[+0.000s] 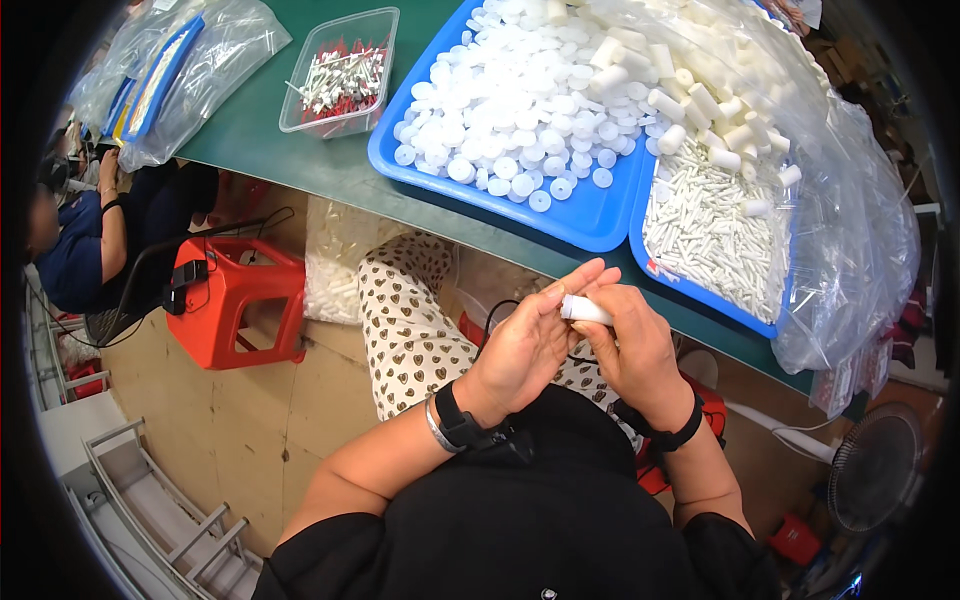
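Observation:
My right hand (638, 345) is closed around a short white plastic cylinder (588, 311), tilted so that its capped-looking left end points at my left hand. The left hand (525, 345) is held palm up beside it, fingers stretched out, with its palm against or very near that end. Just beyond my hands, on the table, lies a blue tray (600, 225) heaped with translucent white discs (540, 130). To its right, another blue tray (705, 300) holds many small thin white pins (705, 220), with thicker white cylinders (720, 110) piled behind and partly over them.
A clear plastic box (340, 128) of red and white small parts stands on the green table (270, 120). Plastic bags (850, 250) drape the right side. Left of me are a red stool (235, 325) and a seated person (90, 240). A fan (875, 465) stands at right.

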`<state>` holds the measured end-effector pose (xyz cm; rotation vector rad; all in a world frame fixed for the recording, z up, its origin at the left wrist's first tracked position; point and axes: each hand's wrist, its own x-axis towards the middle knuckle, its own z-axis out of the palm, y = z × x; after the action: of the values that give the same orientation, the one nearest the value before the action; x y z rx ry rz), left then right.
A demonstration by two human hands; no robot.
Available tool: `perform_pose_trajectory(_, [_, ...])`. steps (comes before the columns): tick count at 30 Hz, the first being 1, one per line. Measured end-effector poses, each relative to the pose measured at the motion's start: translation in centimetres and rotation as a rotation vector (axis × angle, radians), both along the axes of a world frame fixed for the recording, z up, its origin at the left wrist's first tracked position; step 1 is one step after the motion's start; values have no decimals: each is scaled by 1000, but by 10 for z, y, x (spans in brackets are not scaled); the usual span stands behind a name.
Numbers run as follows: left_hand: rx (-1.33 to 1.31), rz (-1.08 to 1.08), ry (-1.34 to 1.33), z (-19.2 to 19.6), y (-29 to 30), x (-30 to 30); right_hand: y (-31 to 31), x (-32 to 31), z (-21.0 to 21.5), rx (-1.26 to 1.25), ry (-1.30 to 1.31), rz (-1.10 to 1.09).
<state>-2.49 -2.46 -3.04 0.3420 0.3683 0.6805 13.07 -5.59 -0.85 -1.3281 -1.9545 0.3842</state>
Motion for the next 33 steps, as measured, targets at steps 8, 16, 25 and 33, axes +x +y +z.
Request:
perform_pose_trajectory(8, [-178, -45, -143, -7, -11, -1, -2, 4, -7, -57, -5, 64])
perform_pose_trajectory(16, [-217, 18, -102, -6, -8, -2, -8, -10, -16, -66, -8, -23])
perform_pose_trajectory(25, [-103, 55, -92, -10, -19, 3, -13, -12, -11, -55, -108, -3])
perform_pose_trajectory(33, [-84, 28, -29, -6, -11, -2, -6, -29, -6, -145, 42, -100])
